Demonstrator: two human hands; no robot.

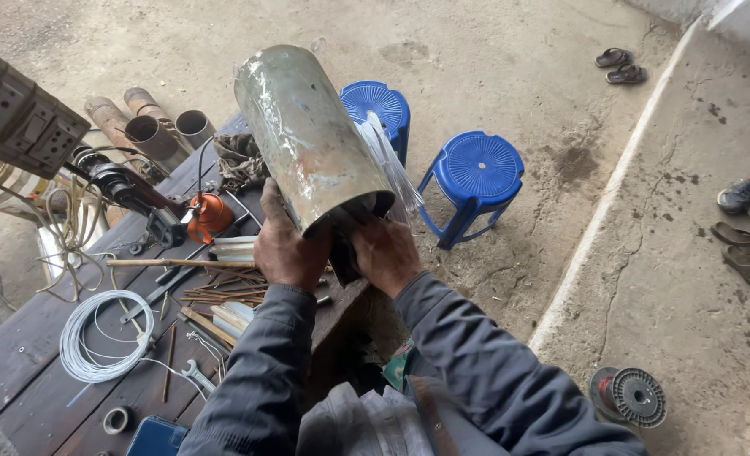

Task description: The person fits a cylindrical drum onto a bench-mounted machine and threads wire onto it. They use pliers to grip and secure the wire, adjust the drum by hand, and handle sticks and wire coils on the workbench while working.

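The person is holding a large weathered metal cylinder tilted up and away over the edge of a dark wooden workbench, its open lower mouth facing back toward the body. The left hand is gripping the near rim from the left, fingers curled against the outer wall, while the right hand is clasping the rim from the right with its fingers reaching toward the dark opening; whether they are holding something inside it I cannot tell. A bundle of thin pale strips is sticking out just beyond the right hand, alongside the cylinder's far side. Judging from this, the work on the cylinder's open end is under way rather than finished: both hands are occupied at the mouth and nothing is set down yet. To the left of the left hand, the bench is carrying an orange oil can, a coil of white wire, a wrench and loose rods, all untouched. Beyond the right hand, 2 blue plastic stools are standing on the concrete floor, and a wire spool is lying to its right, well apart.
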